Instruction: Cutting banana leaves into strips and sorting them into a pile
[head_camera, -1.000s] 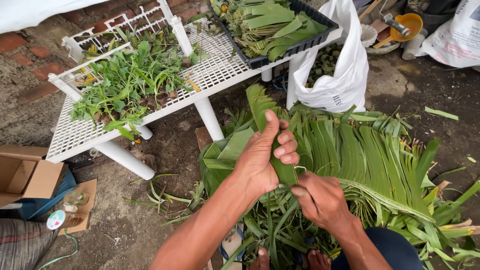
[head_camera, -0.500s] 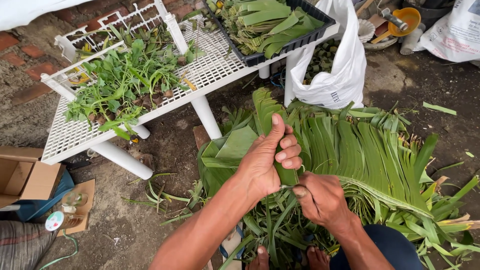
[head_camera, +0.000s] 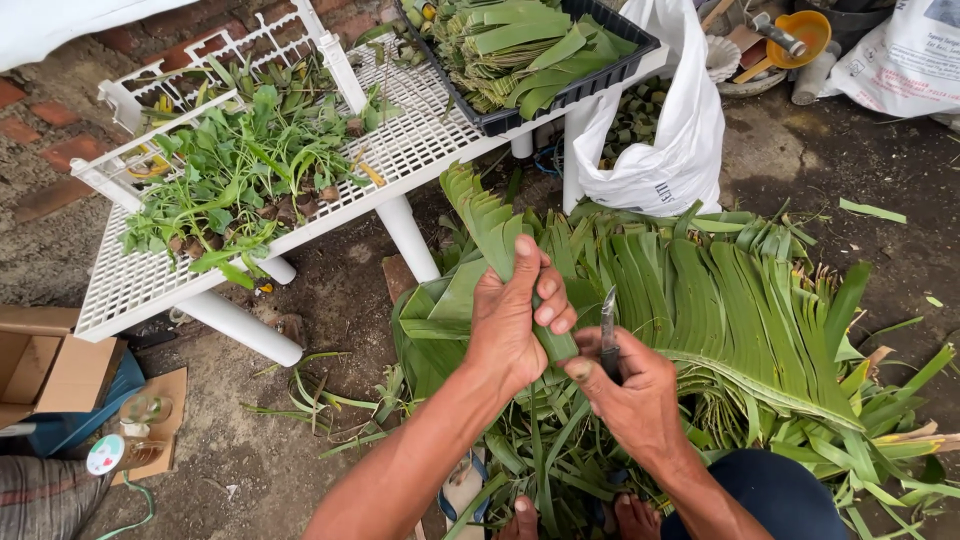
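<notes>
The left hand (head_camera: 512, 320) is closed around a folded strip of green leaf (head_camera: 490, 225), thumb stretched up along its front and fingers curled over the right edge, so the pleated strip rises upright out of the fist. The right hand (head_camera: 632, 395) sits just beside it, lower and to the right, fingers wrapped tight on a small knife (head_camera: 608, 335) whose blade points up, close to the leaf's lower end. Both hands hover over a broad pile of long green leaves (head_camera: 740, 310) spread on the dirt ground.

A white plastic bag (head_camera: 665, 140) with small dark print stands behind the pile, partly open, leaning against the leg of a white slatted tabletop (head_camera: 410, 150). On that tabletop lie loose leafy plants (head_camera: 235, 175) and a black crate (head_camera: 540, 55) filled with folded leaf pieces. At the far left edge, an open brown cardboard box (head_camera: 45, 365) rests on something blue; a small round lid (head_camera: 103, 455) with a coloured label lies in front of it. A white printed sack (head_camera: 900, 60) sits in the upper right corner, near an orange funnel-like dish (head_camera: 795, 35).
</notes>
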